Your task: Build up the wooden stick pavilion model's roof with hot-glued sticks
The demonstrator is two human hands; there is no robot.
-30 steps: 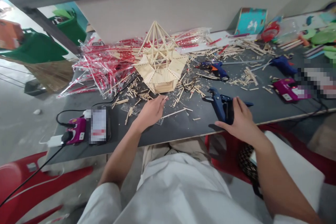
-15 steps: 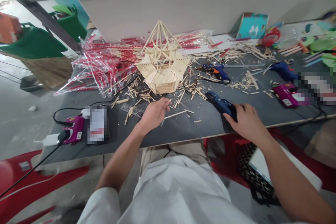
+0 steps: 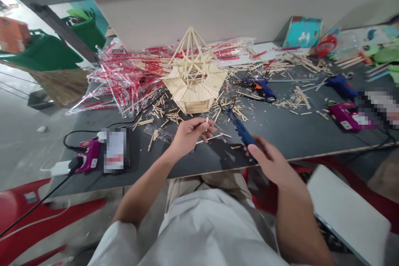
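Finger and thumb of my left hand [image 3: 190,135] pinch a short wooden stick piece [image 3: 207,120], its pale end showing. To the right, my right hand [image 3: 266,158] is wrapped round one end of a long dark-blue hand tool [image 3: 241,128] with a notched edge. Its far end points up and left, above the table; its exact kind is not clear. Just beyond both hands stands a pavilion-like model [image 3: 197,85] built of thin wooden sticks, with a pointed open frame on top. A longer loose stick [image 3: 215,137] lies beneath my left hand.
Cut stick bits litter the dark table [image 3: 174,162]. Red-and-clear plastic wrappers [image 3: 124,75] pile up at the back left. A blue glue gun [image 3: 262,86] lies right of the model. Purple power strips [image 3: 89,154], cords and a phone [image 3: 115,149] sit near the front edge.
My right hand has lifted the blue tool and brought it left, nearer my left hand, turning it. My left hand has shifted slightly right with the stick piece.
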